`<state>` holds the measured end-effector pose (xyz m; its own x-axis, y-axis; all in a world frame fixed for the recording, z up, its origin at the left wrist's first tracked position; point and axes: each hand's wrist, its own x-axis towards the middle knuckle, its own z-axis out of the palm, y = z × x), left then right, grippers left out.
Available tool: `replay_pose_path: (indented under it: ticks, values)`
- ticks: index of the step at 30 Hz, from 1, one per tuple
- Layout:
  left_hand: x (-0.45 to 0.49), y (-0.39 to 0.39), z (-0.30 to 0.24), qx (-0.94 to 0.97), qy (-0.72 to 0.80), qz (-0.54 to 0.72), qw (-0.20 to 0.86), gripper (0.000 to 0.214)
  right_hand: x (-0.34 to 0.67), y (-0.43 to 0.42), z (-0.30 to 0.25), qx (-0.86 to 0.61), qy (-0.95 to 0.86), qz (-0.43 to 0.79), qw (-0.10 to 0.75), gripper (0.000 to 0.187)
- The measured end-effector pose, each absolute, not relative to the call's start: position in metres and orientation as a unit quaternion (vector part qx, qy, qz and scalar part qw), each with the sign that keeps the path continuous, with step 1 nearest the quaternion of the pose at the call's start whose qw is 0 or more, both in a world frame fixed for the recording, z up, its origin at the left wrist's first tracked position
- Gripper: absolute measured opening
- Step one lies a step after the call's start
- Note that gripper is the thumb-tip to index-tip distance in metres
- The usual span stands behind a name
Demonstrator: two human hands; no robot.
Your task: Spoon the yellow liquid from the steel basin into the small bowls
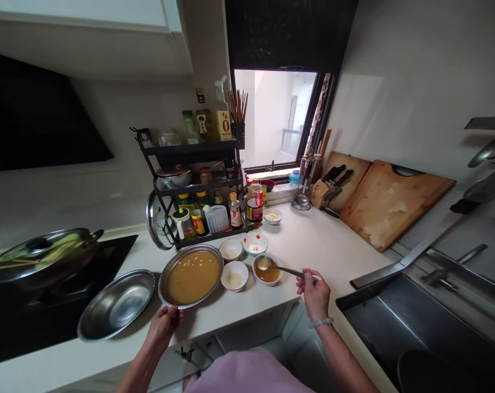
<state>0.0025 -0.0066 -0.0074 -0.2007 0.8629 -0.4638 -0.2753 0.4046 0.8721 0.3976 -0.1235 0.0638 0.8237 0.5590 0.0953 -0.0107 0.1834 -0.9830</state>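
My right hand (312, 293) is closed around the dark handle of a spoon (286, 271). The spoon's bowl is at a small white bowl (280, 276) of brown liquid. With its fingers at the near rim, my left hand (163, 324) grips a wide metal bowl (162, 284) filled with tan-brown liquid, pale bits floating on top. Between these two bowls stand two small white bowls, a front one (236, 267) and a back one (230, 243), each with a little pale residue. A bowl with red decorations (256, 238) holds something white.
Left of the soup, an empty-looking metal basin (116, 305) sits near the stove, where a lidded wok (38, 256) stands. Behind is a black rack (190, 188) of bottles. Cutting boards (394, 199) and a knife block (324, 191) lean right, beside a dark sink (411, 316).
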Motion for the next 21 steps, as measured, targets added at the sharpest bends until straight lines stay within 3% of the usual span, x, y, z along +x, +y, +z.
replay_pose_path:
  ticks: [15, 21]
  values:
    - [0.008, -0.012, 0.0, 0.237, 0.563, 0.483, 0.627, 0.02, 0.299, -0.061, 0.092, -0.541, -0.343, 0.308, 0.703, 0.036]
    - [0.009, -0.013, 0.0, 0.249, 0.562, 0.484, 0.623, 0.019, 0.266, -0.063, 0.083, -0.487, -0.551, 0.241, 0.633, 0.031]
